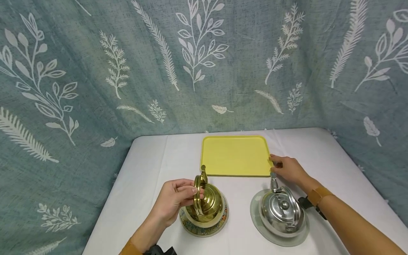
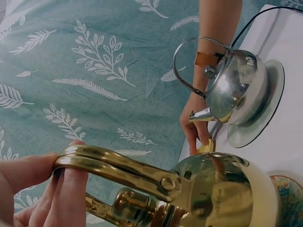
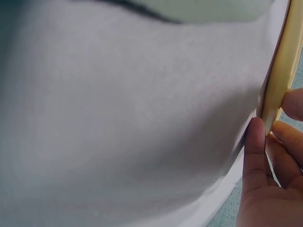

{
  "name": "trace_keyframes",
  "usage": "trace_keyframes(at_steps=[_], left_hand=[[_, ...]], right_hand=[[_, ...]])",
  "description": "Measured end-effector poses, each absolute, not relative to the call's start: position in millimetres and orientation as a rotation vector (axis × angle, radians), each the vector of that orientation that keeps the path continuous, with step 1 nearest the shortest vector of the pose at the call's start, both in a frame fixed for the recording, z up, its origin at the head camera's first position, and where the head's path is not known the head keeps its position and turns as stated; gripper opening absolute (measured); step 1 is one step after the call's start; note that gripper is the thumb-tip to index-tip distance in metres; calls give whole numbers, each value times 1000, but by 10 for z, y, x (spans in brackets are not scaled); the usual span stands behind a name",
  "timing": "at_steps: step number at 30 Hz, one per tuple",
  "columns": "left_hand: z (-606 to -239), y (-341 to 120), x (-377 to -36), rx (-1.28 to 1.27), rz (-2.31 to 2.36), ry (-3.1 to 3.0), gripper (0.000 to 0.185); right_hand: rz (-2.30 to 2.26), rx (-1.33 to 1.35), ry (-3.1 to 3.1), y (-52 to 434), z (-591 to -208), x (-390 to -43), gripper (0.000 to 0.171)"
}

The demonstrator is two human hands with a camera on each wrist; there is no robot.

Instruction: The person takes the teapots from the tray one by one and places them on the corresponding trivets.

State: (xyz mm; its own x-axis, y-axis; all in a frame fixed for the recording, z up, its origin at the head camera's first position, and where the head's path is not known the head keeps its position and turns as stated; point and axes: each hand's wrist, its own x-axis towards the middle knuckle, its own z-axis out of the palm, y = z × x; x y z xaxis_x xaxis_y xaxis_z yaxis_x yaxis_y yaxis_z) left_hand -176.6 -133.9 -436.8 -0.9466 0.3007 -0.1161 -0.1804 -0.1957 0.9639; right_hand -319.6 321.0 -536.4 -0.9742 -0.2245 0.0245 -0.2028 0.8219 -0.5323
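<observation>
My left hand [image 1: 176, 200] grips the arched handle of a brass teapot [image 1: 210, 205], fingers wrapped through the loop. The teapot overlaps a round patterned trivet [image 1: 207, 231] beneath it, its spout pointing toward the tray. At the far side, my right hand [image 1: 290, 170] pinches the right edge of a yellow tray [image 1: 236, 156], thumb and fingers on its rim [image 3: 277, 80] in the right wrist view. Just below the right hand, a silver teapot [image 1: 280, 210] rests on a pale green round mat [image 1: 255, 209], its handle raised.
A white cloth [image 1: 146, 170] covers the table. Behind and around it hangs a teal curtain [image 1: 239, 63] with white leaf prints. The right forearm passes close beside the silver teapot.
</observation>
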Motion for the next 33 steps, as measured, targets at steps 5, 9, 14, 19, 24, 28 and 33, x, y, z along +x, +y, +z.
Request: trace_keyframes(at_steps=[5, 9, 14, 19, 24, 28, 33], left_hand=[[-4422, -1331, -1741, 123, 2191, 1783, 38], [-4452, -1327, -1725, 107, 2192, 1788, 35], [-4470, -1308, -1730, 99, 2210, 1768, 35], [-4491, -1302, -1731, 99, 2203, 1773, 36], [-4497, -1304, -1723, 99, 2194, 1795, 32], [-4490, -1308, -1716, 98, 2167, 1848, 30], [-4471, -1344, -1728, 95, 2148, 1935, 28]], right_hand=[[-835, -341, 2965, 3221, -5385, -3200, 57], [-829, -343, 2962, 3229, -5389, -3205, 57], [-828, -357, 2970, 3246, -5386, -3224, 57], [-835, -347, 2959, 3254, -5389, -3225, 57], [-837, -334, 2950, 3256, -5388, -3223, 58], [-840, -333, 2951, 3269, -5389, -3209, 57], [-834, -339, 2955, 3304, -5395, -3183, 56]])
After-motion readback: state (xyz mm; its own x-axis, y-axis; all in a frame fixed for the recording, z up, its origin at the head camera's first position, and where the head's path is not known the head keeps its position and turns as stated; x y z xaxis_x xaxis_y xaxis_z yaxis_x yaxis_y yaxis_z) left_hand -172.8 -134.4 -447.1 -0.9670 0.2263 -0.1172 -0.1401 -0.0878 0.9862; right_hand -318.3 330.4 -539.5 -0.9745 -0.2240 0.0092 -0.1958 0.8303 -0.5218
